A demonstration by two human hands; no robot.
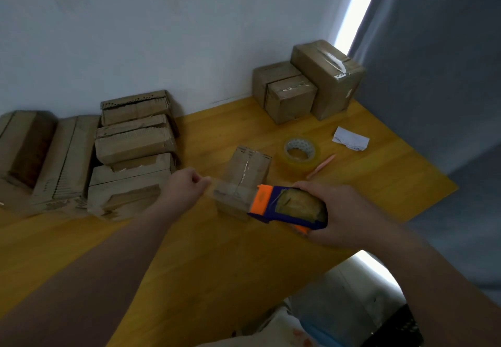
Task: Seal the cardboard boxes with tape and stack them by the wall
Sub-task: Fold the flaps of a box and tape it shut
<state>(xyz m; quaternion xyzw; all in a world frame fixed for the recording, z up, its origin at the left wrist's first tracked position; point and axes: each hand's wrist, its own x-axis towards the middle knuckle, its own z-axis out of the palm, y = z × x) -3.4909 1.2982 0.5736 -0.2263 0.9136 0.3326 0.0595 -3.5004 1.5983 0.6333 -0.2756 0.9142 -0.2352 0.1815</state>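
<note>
Right hand (336,212) gripping tape dispenser (287,207), left hand (187,188) pinching tape over box (244,181)

Nine cardboard boxes (245,173), one tape dispenser (271,200), one tape roll (291,169), one pen (321,166), one paper scrap (351,138).

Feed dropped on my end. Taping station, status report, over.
Left hand pinches tape end, right hand grips tape dispenser. Tape stretched across small box. Spare tape roll and pen behind it, clear of the work.

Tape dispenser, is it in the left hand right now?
No, the right hand grips the tape dispenser beside the small box, while the left hand pinches the pulled tape strip.
</note>
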